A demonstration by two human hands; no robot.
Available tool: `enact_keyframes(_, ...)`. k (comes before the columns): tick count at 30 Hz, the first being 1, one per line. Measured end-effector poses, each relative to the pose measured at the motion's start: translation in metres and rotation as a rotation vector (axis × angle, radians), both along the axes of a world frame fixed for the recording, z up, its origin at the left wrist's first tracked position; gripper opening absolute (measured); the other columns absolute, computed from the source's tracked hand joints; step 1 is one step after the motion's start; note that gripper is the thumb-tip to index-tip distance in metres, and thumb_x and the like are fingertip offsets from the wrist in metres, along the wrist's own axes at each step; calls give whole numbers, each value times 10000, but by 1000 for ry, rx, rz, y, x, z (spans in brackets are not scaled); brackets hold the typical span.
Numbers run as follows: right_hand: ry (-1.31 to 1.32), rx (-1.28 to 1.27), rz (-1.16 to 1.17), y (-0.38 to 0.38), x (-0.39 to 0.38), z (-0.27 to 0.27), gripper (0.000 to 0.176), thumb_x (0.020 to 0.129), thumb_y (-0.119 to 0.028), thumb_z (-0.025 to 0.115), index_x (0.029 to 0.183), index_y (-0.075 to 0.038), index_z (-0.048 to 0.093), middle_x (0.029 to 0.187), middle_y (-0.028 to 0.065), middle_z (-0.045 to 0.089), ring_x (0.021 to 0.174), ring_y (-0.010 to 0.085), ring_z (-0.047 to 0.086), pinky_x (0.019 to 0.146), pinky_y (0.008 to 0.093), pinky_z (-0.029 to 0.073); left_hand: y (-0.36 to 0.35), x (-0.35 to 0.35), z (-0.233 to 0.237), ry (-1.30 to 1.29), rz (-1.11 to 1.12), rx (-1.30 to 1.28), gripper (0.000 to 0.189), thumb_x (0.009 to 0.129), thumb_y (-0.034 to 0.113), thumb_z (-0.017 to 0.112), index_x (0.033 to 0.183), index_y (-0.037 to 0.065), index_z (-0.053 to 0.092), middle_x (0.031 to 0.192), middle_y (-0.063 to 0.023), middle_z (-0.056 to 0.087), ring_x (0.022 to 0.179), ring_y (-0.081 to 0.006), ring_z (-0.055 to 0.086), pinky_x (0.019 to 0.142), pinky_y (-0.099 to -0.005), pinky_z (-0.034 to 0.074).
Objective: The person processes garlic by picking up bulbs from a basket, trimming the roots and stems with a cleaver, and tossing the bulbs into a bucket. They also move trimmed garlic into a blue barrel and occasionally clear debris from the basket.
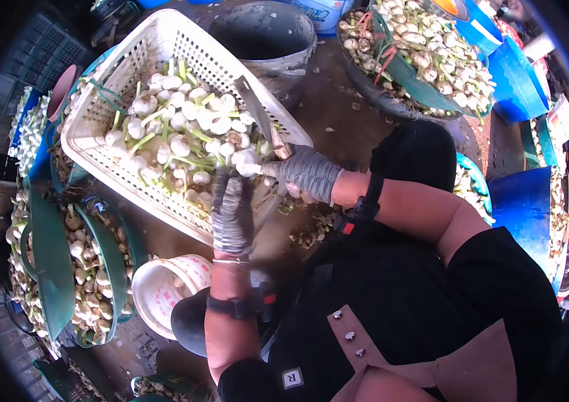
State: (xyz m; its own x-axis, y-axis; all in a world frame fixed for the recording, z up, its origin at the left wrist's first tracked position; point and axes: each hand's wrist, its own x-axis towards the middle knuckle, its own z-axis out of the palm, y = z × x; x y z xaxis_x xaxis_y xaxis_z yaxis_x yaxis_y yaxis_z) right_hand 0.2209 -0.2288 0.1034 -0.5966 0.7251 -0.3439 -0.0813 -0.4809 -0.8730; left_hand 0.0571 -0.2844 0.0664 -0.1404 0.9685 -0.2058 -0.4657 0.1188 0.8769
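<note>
A white garlic bulb sits between the fingertips of both hands, above the heap in the basket. My left hand, in a grey striped glove, is closed at the bulb's lower side; its fingertips are partly hidden. My right hand, gloved the same way, is wrapped round the handle of a knife. The blade points up and away, over the basket's right side. My right thumb touches the bulb's near end. Beneath both hands, a white plastic basket holds many garlic bulbs with short green stems.
A dark bucket stands behind the basket. Garlic fills a wide tub at the upper right and green baskets at the left. A white bucket stands by my left knee, blue barrels at the right. Scraps litter the floor.
</note>
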Motion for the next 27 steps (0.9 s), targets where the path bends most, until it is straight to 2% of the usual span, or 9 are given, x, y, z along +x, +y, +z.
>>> enact_keyframes(4, 12, 287, -95, -9, -12, -24, 236, 853, -266, 666, 983, -78, 611, 751, 21, 637, 506, 123, 515, 466, 270, 435, 2, -5, -30, -510, -81, -130, 461, 953, 238, 549, 1316, -27, 448, 1210, -84, 562, 1049, -141, 549, 913, -289, 453)
enact_keyframes(6, -392, 1175, -77, -7, -13, -28, 278, 842, -269, 671, 1002, -54, 600, 795, 71, 633, 642, 200, 581, 639, 325, 491, -1, -9, -15, -420, -102, 8, 435, 951, 238, 552, 1286, -28, 473, 1172, -76, 575, 1036, -144, 554, 916, -287, 448)
enact_keyframes(8, -441, 807, 99, -5, -7, -25, 320, 820, -280, 687, 1017, -45, 592, 829, 111, 627, 756, 256, 602, 758, 353, 486, -5, -10, -7, -714, -90, -109, 413, 952, 232, 548, 1260, -35, 489, 1168, -89, 584, 1036, -170, 565, 919, -295, 448)
enact_keyframes(12, -539, 873, 80, -1, 0, -35, 336, 797, -297, 703, 1006, -57, 595, 829, 144, 622, 747, 296, 607, 726, 360, 496, -5, -12, -19, 999, -86, 602, 407, 949, 253, 549, 1266, 4, 492, 1183, -90, 573, 1101, -186, 539, 950, -312, 433)
enact_keyframes(14, -408, 980, 78, 2, 8, -31, 337, 785, -291, 705, 1004, -59, 598, 834, 156, 622, 755, 316, 613, 724, 368, 499, -6, -6, -11, 869, -106, 543, 348, 932, 169, 574, 1258, 66, 512, 1159, -103, 580, 1112, -210, 540, 963, -339, 425)
enact_keyframes(16, -667, 1129, 154, 4, 20, -7, 328, 765, -262, 697, 1008, -64, 602, 840, 167, 625, 787, 353, 620, 722, 393, 505, -6, -3, -8, -432, -76, 195, 332, 911, 81, 588, 1238, 88, 533, 1140, -129, 597, 1095, -254, 561, 974, -364, 418)
enact_keyframes(18, -524, 1136, 128, 10, 28, -15, 271, 749, -240, 674, 953, -75, 605, 836, 158, 631, 797, 358, 624, 701, 411, 506, -4, -18, -15, -237, -118, 99, 343, 877, 31, 618, 1209, 96, 566, 1187, -150, 577, 1126, -273, 543, 992, -388, 401)
enact_keyframes(21, -714, 1196, 292, 6, 31, 12, 202, 753, -236, 646, 889, -95, 595, 815, 138, 631, 771, 343, 627, 666, 415, 501, -6, -27, -21, 1271, -77, 739, 316, 812, 19, 648, 1118, 92, 619, 1159, -144, 584, 1068, -269, 561, 952, -415, 425)
enact_keyframes(27, -996, 1183, 520, 0, 27, 22, 156, 764, -218, 595, 879, -112, 598, 807, 116, 639, 763, 328, 632, 654, 422, 498, -16, -30, -31, 1238, -110, 564, 290, 810, 20, 646, 1091, 87, 621, 1128, -140, 592, 1041, -271, 568, 934, -417, 431)
